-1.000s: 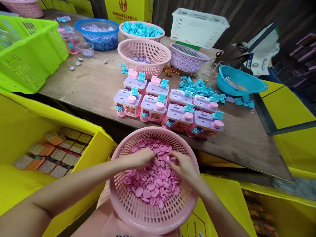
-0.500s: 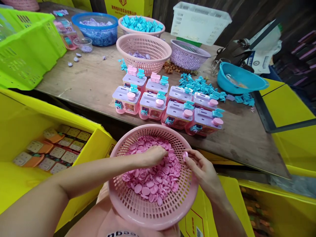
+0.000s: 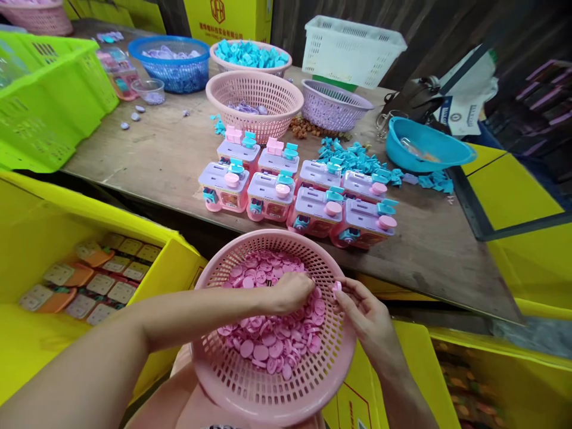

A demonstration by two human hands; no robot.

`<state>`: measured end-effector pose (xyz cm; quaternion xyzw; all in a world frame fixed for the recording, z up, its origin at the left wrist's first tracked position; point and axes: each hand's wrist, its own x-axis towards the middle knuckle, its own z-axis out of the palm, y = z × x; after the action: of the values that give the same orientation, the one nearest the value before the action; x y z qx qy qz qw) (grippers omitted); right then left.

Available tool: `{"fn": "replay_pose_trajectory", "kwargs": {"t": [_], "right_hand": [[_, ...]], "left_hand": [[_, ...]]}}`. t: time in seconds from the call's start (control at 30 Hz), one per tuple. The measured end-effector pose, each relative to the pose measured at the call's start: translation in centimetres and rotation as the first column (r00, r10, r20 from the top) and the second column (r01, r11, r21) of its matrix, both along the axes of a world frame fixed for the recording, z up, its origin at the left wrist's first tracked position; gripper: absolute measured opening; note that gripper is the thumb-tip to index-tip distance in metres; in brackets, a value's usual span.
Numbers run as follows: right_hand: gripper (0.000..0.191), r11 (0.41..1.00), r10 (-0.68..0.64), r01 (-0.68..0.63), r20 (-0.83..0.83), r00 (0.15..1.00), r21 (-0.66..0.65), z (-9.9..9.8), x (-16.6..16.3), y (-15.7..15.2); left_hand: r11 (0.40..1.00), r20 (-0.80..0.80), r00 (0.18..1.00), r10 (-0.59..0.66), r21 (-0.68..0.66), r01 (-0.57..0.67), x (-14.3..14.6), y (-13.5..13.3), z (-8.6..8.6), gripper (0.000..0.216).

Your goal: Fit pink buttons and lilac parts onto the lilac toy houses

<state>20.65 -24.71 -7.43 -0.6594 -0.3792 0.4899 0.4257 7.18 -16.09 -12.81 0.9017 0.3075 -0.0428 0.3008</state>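
A pink plastic basket [image 3: 268,400] rests on my lap, partly filled with small round pink plastic discs [image 3: 268,339]. Over the pile, my left hand [image 3: 292,293] is closed with its fingertips down among the discs; what it grips, if anything, is hidden. At the basket's right rim, my right hand [image 3: 364,307] pinches one pink disc [image 3: 336,287] between thumb and fingers. Beyond the basket, several purple-and-pink toy houses [image 3: 319,208] stand in two rows at the table's edge, most topped with a pink disc and turquoise pieces.
The wooden table [image 3: 134,155] holds another pink basket [image 3: 254,95], a blue basket [image 3: 170,65], a purple basket [image 3: 335,104], a turquoise basin [image 3: 429,146] and loose turquoise pieces [image 3: 353,158]. A green crate [image 3: 53,101] stands left. Below it, a yellow box [image 3: 179,268] holds packed toys.
My left hand has moved right across the disc pile, closer to my right hand. The right hand still pinches its disc. The whole view has shifted slightly.
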Motion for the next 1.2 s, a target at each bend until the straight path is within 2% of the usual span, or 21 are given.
{"fn": "replay_pose_trajectory", "kwargs": {"t": [0.07,0.1,0.17,0.23,0.3,0.43,0.63,0.87,1.03,1.2], "right_hand": [[0.044,1.000,0.014,-0.014,-0.020,1.000,-0.024,-0.6,0.0,-0.3],[0.045,0.999,0.021,-0.023,-0.037,0.999,-0.039,-0.9,-0.2,-0.4],[0.046,0.998,0.028,-0.033,-0.096,0.995,-0.055,-1.7,-0.8,-0.4],[0.045,0.998,0.030,-0.039,-0.172,0.985,-0.052,-2.3,-1.7,-0.1],[0.042,0.999,0.015,-0.024,-0.242,0.970,-0.034,-2.6,-2.7,0.3],[0.036,1.000,-0.002,0.001,-0.341,0.940,-0.003,-2.4,-4.0,1.0],[0.033,0.995,-0.102,0.091,-0.546,0.832,-0.047,-2.3,-4.3,1.2],[0.031,0.992,-0.129,0.096,-0.622,0.772,-0.087,-2.3,-4.6,1.6],[0.031,0.994,-0.104,0.070,-0.613,0.783,-0.079,-1.9,-4.6,1.8],[0.033,0.994,-0.106,0.089,-0.521,0.847,-0.058,-1.7,-4.8,2.3]], "left_hand": [[0.990,0.143,0.981,0.131,-0.080,-0.120,-1.2,0.2,1.2,0.012],[0.970,0.228,0.950,0.215,-0.160,-0.181,-1.8,0.2,1.7,0.009],[0.899,0.350,0.853,0.388,-0.350,-0.265,-3.0,0.0,2.5,0.010],[0.838,0.402,0.775,0.488,-0.464,-0.288,-3.8,-0.4,2.9,0.013],[0.816,0.446,0.722,0.529,-0.501,-0.289,-4.5,-0.8,3.0,0.014],[0.835,0.542,0.661,0.519,-0.487,-0.257,-5.1,-1.1,3.3,0.008],[0.915,0.680,0.613,0.402,-0.291,-0.278,-5.6,-1.3,3.5,0.007],[0.932,0.698,0.621,0.356,-0.214,-0.293,-5.9,-1.4,3.4,0.008],[0.938,0.716,0.616,0.330,-0.177,-0.296,-6.0,-1.2,3.7,0.008],[0.943,0.717,0.622,0.315,-0.163,-0.290,-6.0,-1.1,3.6,0.011]]}}
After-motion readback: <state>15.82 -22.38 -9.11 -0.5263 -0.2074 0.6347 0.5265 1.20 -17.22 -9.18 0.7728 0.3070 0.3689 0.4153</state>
